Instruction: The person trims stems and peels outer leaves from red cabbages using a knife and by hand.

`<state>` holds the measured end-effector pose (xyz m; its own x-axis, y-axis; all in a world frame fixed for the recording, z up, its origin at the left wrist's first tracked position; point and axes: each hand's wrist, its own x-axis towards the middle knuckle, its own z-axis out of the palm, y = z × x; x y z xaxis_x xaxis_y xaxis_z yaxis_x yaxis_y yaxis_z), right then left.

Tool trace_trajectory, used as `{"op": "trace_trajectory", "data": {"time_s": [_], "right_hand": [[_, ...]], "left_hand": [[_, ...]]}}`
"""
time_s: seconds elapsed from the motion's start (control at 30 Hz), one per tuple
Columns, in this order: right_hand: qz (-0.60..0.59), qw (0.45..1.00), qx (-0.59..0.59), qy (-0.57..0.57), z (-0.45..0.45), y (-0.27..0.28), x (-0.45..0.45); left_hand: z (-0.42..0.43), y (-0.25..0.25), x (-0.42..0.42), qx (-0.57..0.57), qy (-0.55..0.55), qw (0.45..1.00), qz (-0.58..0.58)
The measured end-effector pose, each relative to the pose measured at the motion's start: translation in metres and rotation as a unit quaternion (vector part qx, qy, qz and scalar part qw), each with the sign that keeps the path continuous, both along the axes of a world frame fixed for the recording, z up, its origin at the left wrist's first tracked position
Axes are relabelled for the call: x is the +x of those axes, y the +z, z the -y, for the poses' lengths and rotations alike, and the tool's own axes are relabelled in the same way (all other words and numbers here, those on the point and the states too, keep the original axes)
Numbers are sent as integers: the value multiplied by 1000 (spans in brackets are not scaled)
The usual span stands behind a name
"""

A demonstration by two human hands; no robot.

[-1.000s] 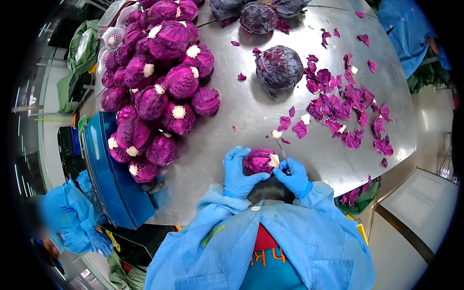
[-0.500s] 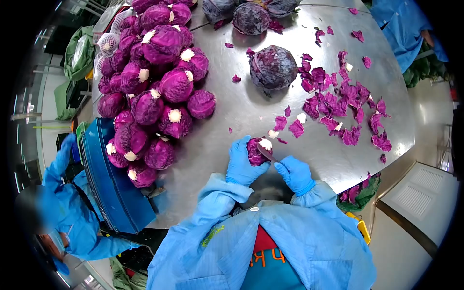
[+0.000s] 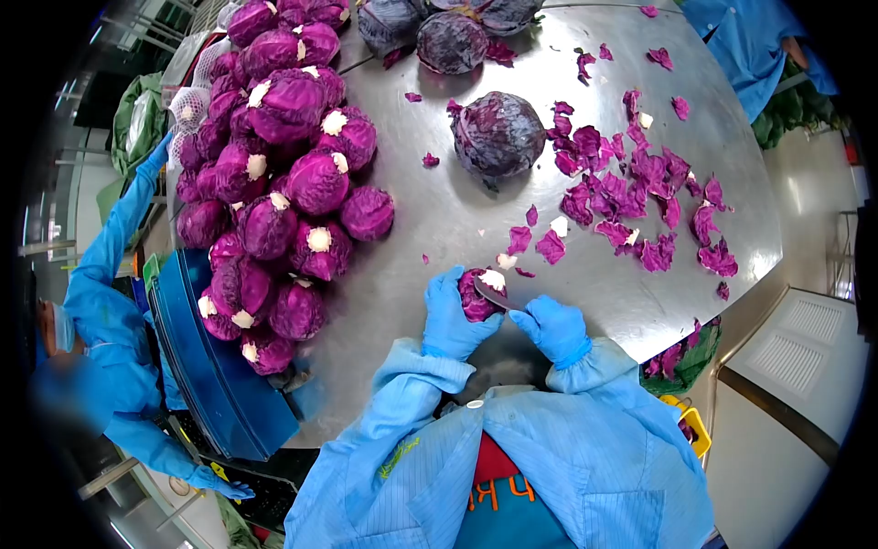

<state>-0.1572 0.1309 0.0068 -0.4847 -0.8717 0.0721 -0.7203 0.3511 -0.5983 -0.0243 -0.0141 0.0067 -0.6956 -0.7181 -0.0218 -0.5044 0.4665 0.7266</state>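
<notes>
A small red cabbage (image 3: 473, 302) rests in my left hand (image 3: 446, 320), whose blue-gloved fingers curl around its side. My right hand (image 3: 555, 331), also gloved, is closed on the handle of a knife (image 3: 494, 294). The dark blade lies against the cabbage, just below its white cut stem end. Most of the handle is hidden by my fingers. Beyond my hands, a larger cabbage (image 3: 498, 137) with dark outer leaves sits on the metal table (image 3: 412, 274).
Trimmed red cabbages (image 3: 291, 105) are heaped at the left, by a blue container (image 3: 215, 366). Leaf scraps (image 3: 608, 192) lie across the right side, and more dark cabbages (image 3: 452, 42) stand at the back. A co-worker (image 3: 114, 320) in blue is at the far left.
The knife blade now lies flatter across the top of the cabbage. My hands stay nearly in place. The co-worker at the left has stretched both arms outward. The view has shifted slightly.
</notes>
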Motion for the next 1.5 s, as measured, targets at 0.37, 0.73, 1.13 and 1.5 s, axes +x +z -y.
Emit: {"op": "trace_trajectory", "data": {"time_s": [0.37,0.73,1.13,1.5], "right_hand": [[39,999,24,-9,0,-13,-2],[225,955,185,-62,41,-14,-36],[122,989,19,81,7,1,17],[143,973,-3,181,23,-25,12]], "left_hand": [[-2,-3,2,7,-3,1000,10],[2,-6,15,48,-47,997,-48],[-11,-5,51,170,88,981,-26],[-16,-6,43,98,70,993,17]]}}
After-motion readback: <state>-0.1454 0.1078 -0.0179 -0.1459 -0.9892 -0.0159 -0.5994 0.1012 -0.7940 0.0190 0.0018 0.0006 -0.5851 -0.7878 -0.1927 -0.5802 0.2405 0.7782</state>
